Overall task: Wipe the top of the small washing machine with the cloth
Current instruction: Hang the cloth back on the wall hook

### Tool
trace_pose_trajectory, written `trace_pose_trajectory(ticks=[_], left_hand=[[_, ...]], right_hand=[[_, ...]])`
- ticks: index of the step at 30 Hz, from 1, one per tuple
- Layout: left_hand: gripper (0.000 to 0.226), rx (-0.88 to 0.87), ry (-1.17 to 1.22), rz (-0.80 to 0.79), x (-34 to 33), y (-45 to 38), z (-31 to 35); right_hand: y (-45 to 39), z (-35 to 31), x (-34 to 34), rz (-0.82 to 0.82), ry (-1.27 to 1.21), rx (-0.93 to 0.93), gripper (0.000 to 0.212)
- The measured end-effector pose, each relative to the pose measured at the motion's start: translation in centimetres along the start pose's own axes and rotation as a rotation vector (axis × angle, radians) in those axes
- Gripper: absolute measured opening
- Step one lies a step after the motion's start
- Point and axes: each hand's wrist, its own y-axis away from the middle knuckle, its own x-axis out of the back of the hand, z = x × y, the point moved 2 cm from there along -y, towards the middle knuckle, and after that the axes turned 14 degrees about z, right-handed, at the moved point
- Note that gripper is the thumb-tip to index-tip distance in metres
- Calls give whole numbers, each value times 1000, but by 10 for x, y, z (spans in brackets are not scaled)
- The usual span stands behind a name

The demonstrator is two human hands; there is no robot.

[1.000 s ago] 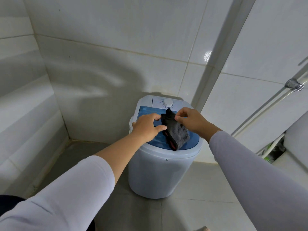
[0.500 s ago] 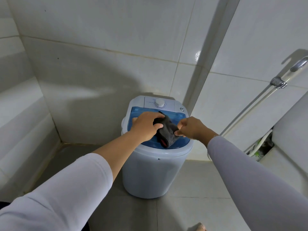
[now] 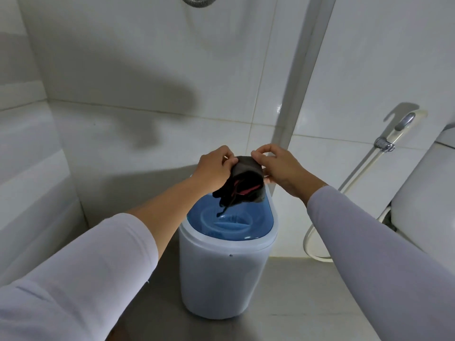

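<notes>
Your hands and the cloth (image 3: 242, 183) block the far end of the small washing machine (image 3: 227, 271), so nothing of its top back there can be made out; only the near part of the blue lid (image 3: 236, 225) shows, just below the middle of the frame. The cloth is a dark bundle with a red-pink strip inside its folds, and how it is folded is hard to read. It hangs clear above the lid, a loose dark thread dangling toward the blue surface. Your left hand (image 3: 214, 168) reaches in from the lower left, fingers curled around the cloth's left side. Your right hand (image 3: 278, 168) comes from the lower right, thumb and forefinger pinching its upper right edge. At the right edge of the frame, a white toilet (image 3: 428, 193) is cut off, with a spray hose (image 3: 357, 173) beside it.
</notes>
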Motion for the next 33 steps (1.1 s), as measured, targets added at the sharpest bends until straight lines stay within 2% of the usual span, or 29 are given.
trace_pose_trajectory(ticks=[2,6,10,14,17,18,20,24,26,29,33], left_hand=[[17,-8,-17,26,10,-2,11],[19,20,1,59,33,-6,25],[19,73,29,123,61,-8,35],[18,122,32,168,83,-6,43],[19,162,26,174,95,-3,43],[20,168,12,169,98,-2,41],[22,162,-25,146,104,0,37],[37,82,-45,103,118,2,34],[39,68,33,35,126,2,30],[28,79,130,-58,132,2,17],[40,70,144,-50,132,1,-1]], right_hand=[[3,-5,3,-55,-51,-57,34],[16,-16,10,-98,-79,-18,44],[27,-28,13,-114,-187,54,32],[34,-46,9,-60,-104,155,33],[35,-62,-1,-13,-110,179,9],[35,-68,-4,9,-122,171,4],[31,-78,-11,54,-127,157,10],[22,-95,-32,66,-7,190,8],[20,-102,-47,29,52,187,7],[17,-109,-65,-55,43,153,9],[8,-109,-87,-171,-8,112,16]])
